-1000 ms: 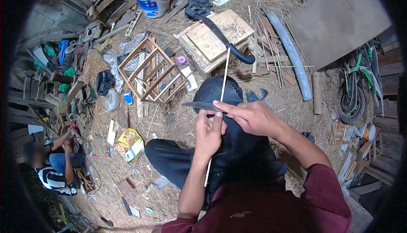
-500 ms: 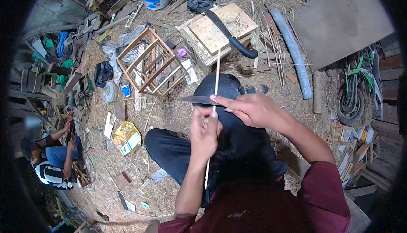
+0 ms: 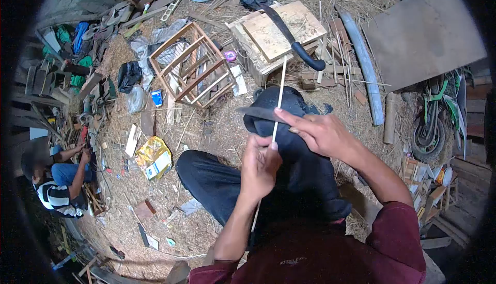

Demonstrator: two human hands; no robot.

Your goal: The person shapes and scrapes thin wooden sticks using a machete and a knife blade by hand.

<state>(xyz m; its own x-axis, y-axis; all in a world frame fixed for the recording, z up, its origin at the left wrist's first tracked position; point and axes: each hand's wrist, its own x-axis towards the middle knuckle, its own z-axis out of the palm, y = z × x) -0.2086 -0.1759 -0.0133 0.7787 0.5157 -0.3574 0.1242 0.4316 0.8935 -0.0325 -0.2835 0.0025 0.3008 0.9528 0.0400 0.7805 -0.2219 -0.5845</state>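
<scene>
My left hand [image 3: 260, 166] is closed around a thin pale wooden stick [image 3: 280, 90], thumb pressed along it. The stick runs from the edge of the low wooden table down past my left forearm. My right hand [image 3: 325, 133] grips a knife, its handle hidden in the palm. The dark knife blade [image 3: 257, 112] lies across the stick above my left hand, with my right index finger extended against the blade and stick. Both hands are over my dark-trousered knee [image 3: 274, 98].
On the low wooden table [image 3: 248, 59] rests a black-handled machete [image 3: 281, 28] among shavings. A slatted wooden frame [image 3: 199, 72], a yellow packet [image 3: 154, 157] and a grey pipe [image 3: 364, 59] lie on the littered floor. Another person [image 3: 57, 186] sits at left; a motorbike [image 3: 431, 113] stands right.
The view has shifted, so most things appear farther right. The knife blade has moved up the stick, away from my left hand, and its tip now tilts higher. Both hands keep their grips.
</scene>
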